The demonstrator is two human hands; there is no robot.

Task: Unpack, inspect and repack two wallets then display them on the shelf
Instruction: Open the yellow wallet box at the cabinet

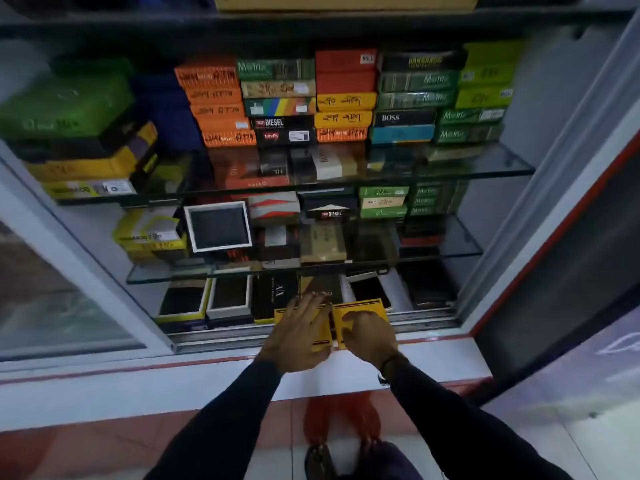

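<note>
Both arms wear long, close-fitting dark navy sleeves [221, 420] reaching the wrists. A dark band or watch [388, 367] circles the right wrist at the cuff. Near the bottom edge, dark sandals [317, 460] show on the feet.

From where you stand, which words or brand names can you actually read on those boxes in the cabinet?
"DIESEL": black box, top shelf.
"Levi's": black box beneath it.
"BOSS": dark box, top shelf.
"DIESEL": dark box, second shelf.
Handwritten prices on the orange boxes: too blurred to read.
</note>
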